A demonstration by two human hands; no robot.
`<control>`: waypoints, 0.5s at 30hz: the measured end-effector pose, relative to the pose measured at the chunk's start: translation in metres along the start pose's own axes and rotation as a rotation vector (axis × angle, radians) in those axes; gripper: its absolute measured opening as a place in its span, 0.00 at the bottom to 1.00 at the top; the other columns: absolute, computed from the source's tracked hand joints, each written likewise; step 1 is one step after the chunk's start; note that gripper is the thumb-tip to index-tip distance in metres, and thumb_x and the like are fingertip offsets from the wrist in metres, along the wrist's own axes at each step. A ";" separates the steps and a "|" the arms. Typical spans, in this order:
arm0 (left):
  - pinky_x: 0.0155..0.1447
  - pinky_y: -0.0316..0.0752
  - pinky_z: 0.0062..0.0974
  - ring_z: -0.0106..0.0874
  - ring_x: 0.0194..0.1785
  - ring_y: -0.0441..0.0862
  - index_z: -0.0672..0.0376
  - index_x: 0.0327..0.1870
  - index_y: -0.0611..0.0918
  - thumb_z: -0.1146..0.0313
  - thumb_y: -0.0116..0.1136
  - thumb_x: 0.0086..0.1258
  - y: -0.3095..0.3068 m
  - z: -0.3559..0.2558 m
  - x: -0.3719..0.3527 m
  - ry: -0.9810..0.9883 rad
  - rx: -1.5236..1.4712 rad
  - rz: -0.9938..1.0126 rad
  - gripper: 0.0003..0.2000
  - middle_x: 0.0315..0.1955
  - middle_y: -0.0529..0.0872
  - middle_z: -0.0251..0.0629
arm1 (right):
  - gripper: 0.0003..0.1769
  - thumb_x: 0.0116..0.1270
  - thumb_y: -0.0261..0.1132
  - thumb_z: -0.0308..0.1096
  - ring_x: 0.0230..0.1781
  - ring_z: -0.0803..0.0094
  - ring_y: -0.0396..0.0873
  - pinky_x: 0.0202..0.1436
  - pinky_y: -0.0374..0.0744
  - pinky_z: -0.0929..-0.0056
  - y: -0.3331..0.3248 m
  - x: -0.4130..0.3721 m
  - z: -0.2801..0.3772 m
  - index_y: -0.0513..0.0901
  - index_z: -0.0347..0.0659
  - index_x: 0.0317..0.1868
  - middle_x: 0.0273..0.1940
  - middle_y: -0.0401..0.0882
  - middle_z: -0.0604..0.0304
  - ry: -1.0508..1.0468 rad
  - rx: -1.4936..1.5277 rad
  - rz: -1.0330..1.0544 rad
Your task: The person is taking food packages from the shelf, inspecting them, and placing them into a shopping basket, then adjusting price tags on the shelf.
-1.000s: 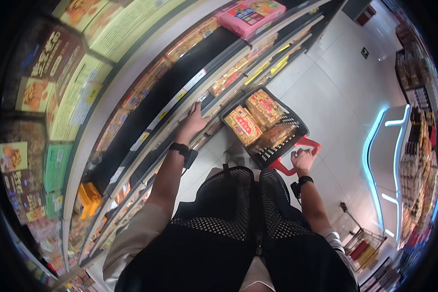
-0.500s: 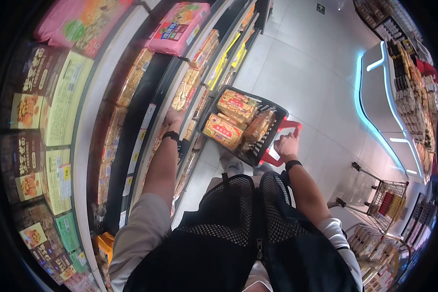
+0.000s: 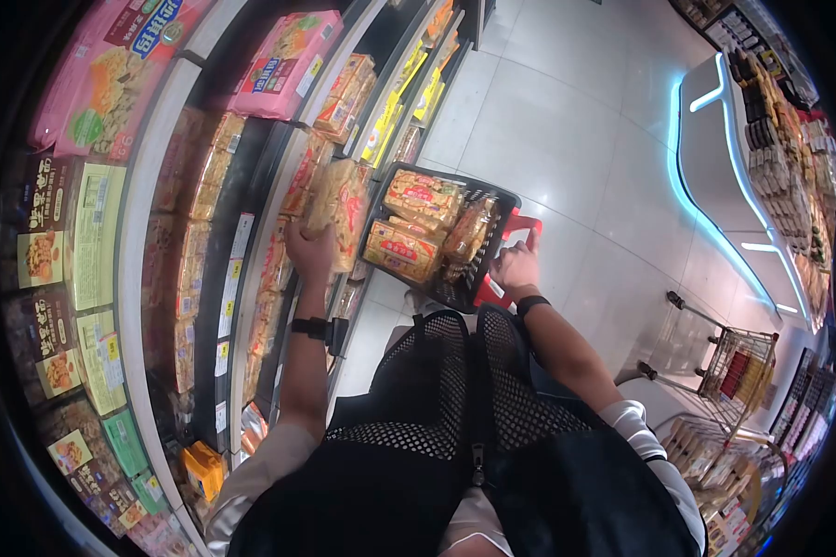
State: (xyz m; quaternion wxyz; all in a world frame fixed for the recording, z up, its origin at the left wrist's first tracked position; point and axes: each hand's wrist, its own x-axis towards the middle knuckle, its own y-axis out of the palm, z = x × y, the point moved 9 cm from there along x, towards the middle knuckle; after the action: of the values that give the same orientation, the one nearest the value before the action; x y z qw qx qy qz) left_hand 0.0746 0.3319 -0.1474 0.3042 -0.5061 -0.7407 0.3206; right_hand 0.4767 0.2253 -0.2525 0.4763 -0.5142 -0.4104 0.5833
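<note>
My left hand (image 3: 312,252) is closed on a clear package of golden pastries (image 3: 342,206) with red print, held at the shelf edge just left of the basket. My right hand (image 3: 516,266) is wrapped round the red handle (image 3: 522,226) of a black shopping basket (image 3: 388,188). Inside the basket lie two packs with red labels, an upper pack (image 3: 423,194) and a lower pack (image 3: 401,247). Beside them on the right rests a shiny clear-wrapped pack (image 3: 472,228). My left fingertips are partly hidden behind the package.
Shelves of packaged snacks run along my left, with a pink package (image 3: 286,65) on top and brown-and-green boxes (image 3: 97,237) nearer. Grey floor tiles (image 3: 567,121) extend ahead. On the right are a light-edged display stand (image 3: 715,176) and a shopping cart (image 3: 738,371).
My left hand has drawn the package of golden pastries off the shelf toward the basket. My right hand stays on the handle. The view has shifted slightly.
</note>
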 end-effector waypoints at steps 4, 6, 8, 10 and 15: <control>0.36 0.75 0.20 0.22 0.35 0.78 0.63 0.41 0.76 0.70 0.66 0.61 0.012 0.021 -0.029 -0.389 -0.672 0.163 0.13 0.35 0.79 0.30 | 0.18 0.60 0.58 0.46 0.41 0.64 0.81 0.78 0.42 0.46 0.001 0.005 -0.006 0.85 0.41 0.26 0.28 0.85 0.55 -0.048 0.016 0.012; 0.44 0.78 0.24 0.26 0.44 0.81 0.67 0.52 0.76 0.73 0.62 0.62 0.014 -0.014 -0.048 -0.491 -0.862 0.263 0.17 0.43 0.81 0.37 | 0.18 0.60 0.58 0.46 0.41 0.64 0.81 0.78 0.42 0.46 -0.002 0.005 -0.009 0.85 0.41 0.26 0.28 0.85 0.55 -0.081 0.033 -0.006; 0.48 0.78 0.24 0.27 0.47 0.81 0.67 0.53 0.76 0.74 0.61 0.62 0.012 -0.034 -0.051 -0.448 -1.017 0.307 0.18 0.45 0.81 0.39 | 0.17 0.59 0.58 0.44 0.41 0.64 0.81 0.78 0.43 0.47 -0.008 0.004 -0.008 0.85 0.40 0.26 0.28 0.85 0.55 -0.111 0.036 0.007; 0.57 0.76 0.27 0.30 0.51 0.81 0.69 0.57 0.74 0.74 0.56 0.63 0.005 -0.067 -0.051 -0.363 -1.225 0.370 0.20 0.48 0.81 0.41 | 0.17 0.59 0.59 0.44 0.41 0.64 0.81 0.78 0.43 0.47 -0.004 0.010 -0.007 0.85 0.40 0.27 0.28 0.85 0.55 -0.122 0.024 0.015; 0.62 0.73 0.31 0.34 0.55 0.80 0.69 0.58 0.74 0.65 0.52 0.67 -0.027 -0.124 -0.042 -0.279 -1.315 0.383 0.22 0.52 0.81 0.43 | 0.17 0.58 0.60 0.46 0.41 0.64 0.81 0.79 0.42 0.48 -0.003 0.018 -0.003 0.86 0.41 0.30 0.27 0.84 0.57 -0.156 0.044 0.014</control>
State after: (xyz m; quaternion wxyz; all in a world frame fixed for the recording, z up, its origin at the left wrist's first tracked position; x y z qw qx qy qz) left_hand 0.1688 0.3056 -0.0560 -0.2251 -0.6609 -0.7109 -0.0843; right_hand 0.4799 0.2433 -0.2535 0.4500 -0.4595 -0.4300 0.6336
